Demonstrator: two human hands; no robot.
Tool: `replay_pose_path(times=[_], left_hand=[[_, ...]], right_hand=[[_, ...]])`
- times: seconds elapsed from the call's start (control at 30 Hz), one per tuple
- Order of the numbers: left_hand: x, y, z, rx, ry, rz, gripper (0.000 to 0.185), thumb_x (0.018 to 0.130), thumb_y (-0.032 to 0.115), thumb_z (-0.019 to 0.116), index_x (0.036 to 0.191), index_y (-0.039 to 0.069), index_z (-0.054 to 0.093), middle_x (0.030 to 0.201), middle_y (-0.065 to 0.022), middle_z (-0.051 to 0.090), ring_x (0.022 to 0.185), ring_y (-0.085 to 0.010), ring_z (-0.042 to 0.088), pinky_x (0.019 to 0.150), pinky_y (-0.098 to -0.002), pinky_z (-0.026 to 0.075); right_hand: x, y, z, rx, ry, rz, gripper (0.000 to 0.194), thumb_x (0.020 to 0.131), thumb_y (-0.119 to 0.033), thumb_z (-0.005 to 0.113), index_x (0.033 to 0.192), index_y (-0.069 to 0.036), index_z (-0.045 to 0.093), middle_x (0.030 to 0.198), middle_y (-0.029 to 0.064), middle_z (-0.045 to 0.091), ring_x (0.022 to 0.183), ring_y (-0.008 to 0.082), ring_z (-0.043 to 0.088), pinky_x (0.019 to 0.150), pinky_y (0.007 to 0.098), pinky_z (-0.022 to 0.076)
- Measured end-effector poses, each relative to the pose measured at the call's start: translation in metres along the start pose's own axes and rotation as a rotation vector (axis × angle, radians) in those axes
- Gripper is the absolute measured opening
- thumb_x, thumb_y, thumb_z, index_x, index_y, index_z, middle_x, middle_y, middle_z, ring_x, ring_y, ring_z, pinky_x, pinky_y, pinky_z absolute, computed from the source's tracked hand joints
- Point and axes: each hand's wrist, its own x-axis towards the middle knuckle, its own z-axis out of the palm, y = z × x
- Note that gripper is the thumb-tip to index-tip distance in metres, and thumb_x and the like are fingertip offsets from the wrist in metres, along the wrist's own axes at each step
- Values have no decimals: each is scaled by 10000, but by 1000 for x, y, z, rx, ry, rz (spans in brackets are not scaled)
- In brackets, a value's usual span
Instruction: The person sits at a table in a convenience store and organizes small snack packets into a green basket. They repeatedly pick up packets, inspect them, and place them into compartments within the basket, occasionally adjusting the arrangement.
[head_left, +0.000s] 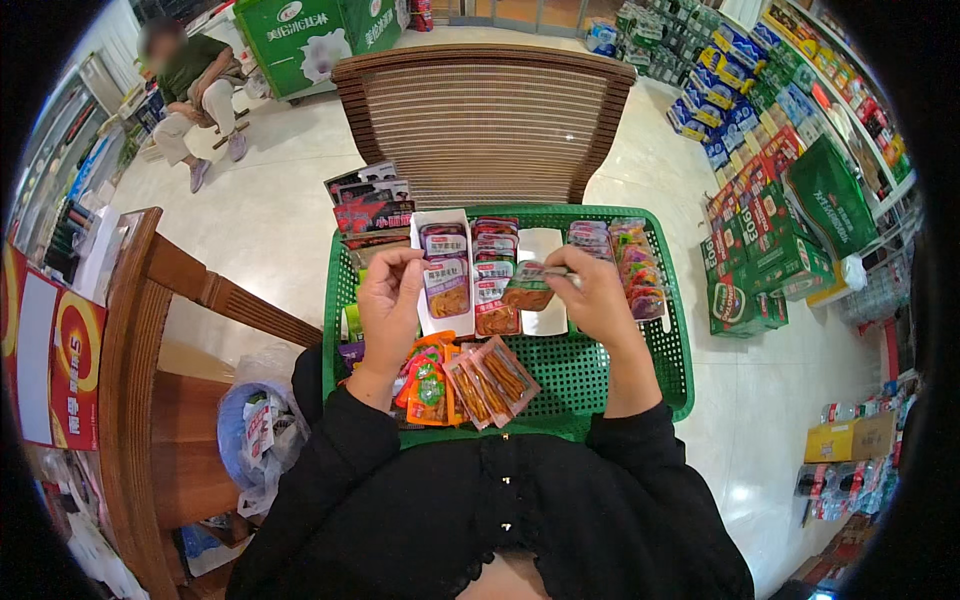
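Observation:
My right hand (596, 296) grips a small green-topped snack packet (529, 286) above a white box (544, 247) in a green plastic basket (679, 360). My left hand (391, 304) is raised at the left edge of another white box holding purple-edged packets (448, 289); its fingertips are curled near one another, and whether they hold anything is unclear. Red-edged packets (496, 300) stand in a row between the boxes. Nearer my body lie orange packets (429, 390) and several clear packets of brown sticks (491, 379). Further packets (641, 274) stand in rows at the basket's right.
A mesh-backed chair (484, 120) stands beyond the basket. Left are a wooden armrest (225, 289) and a lined waste bin (259, 427). A person (191, 90) sits at the far left. Green drink cartons (772, 240) and stocked shelves line the right.

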Motion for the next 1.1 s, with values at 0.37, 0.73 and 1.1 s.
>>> replay_pose_path(times=[0.37, 0.73, 1.1], left_hand=[[1, -6, 2, 40, -28, -14, 154, 1038, 117, 607, 1147, 10, 621, 1047, -40, 666, 945, -90, 610, 850, -244, 484], [3, -18, 0, 232, -3, 48, 126, 1001, 98, 645, 1085, 5, 662, 951, -38, 672, 832, -99, 622, 778, -252, 503], [2, -11, 1, 736, -174, 354, 149, 897, 23, 669, 1045, 19, 667, 980, -148, 660, 933, -366, 627, 809, -430, 505]], right_hand=[[-6, 13, 44, -229, -182, 68, 136, 901, -100, 677, 1031, -77, 646, 869, 210, 701, 841, 448, 662, 719, 517, 521], [-11, 17, 56, -504, -197, 30, 349, 793, -125, 803, 1094, -73, 633, 1026, 154, 654, 913, 411, 676, 745, 491, 559], [-11, 23, 67, -646, -144, 13, 498, 738, -205, 864, 1084, -41, 545, 1007, 144, 629, 900, 377, 680, 691, 444, 564]])
